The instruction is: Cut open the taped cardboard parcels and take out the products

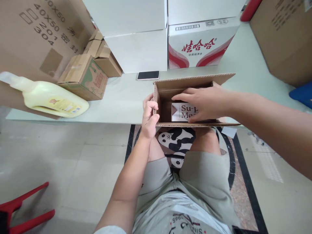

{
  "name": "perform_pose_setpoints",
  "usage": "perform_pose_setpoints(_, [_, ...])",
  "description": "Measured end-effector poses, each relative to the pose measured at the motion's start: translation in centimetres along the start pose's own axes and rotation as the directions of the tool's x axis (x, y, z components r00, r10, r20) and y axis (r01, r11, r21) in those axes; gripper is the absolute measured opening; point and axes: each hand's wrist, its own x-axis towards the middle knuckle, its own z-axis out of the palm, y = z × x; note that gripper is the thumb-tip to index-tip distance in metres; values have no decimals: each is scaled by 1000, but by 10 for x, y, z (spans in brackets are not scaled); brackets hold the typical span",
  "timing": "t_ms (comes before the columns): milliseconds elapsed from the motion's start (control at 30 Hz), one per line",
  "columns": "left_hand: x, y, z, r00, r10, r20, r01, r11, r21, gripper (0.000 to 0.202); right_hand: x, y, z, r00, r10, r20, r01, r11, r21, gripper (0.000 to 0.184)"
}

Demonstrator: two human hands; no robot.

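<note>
An open cardboard box [168, 84] sits at the table's front edge, before my lap. My left hand [149, 118] is closed on its left wall, the thumb near the front corner and fingers outside. Inside lies a small white carton [176, 112] printed "Su-p" and "Me", its right part hidden under my hand. Reaching in from the right, my right hand [207, 101] is curved over that carton, thumb at its front side and fingers across its back.
Behind stand white cartons [143, 52] and a red-and-white water carton [202, 45]. A phone [148, 75] lies before them. Left are small brown boxes [85, 76] and a pale yellow bottle [56, 99]. A large brown carton [285, 42] stands right; a red stool [29, 208] is on the floor.
</note>
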Motion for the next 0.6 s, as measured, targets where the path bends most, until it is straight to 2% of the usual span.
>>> perform_pose_setpoints(100, [1,-1,0,1000,-20,18,20,1000,0,18,-2,9,8,998,-49,-32,48,998,-34,71])
perform_pose_setpoints(233, [3,-2,1,999,-36,10,36,999,-18,17,0,4,6,997,-71,-22,70,997,-44,59])
perform_pose_setpoints(433, [5,-2,2,1000,-4,24,5,999,-42,15,2,6,6,997,-70,-20,66,986,-156,60])
perform_pose_setpoints(533, [6,-5,3,1000,-23,18,24,999,-41,16,5,10,15,1000,-22,-12,20,994,-111,54])
perform_pose_setpoints(600, [7,-5,4,999,-31,13,31,999,-38,18,7,9,18,1000,-7,18,9,994,-113,58])
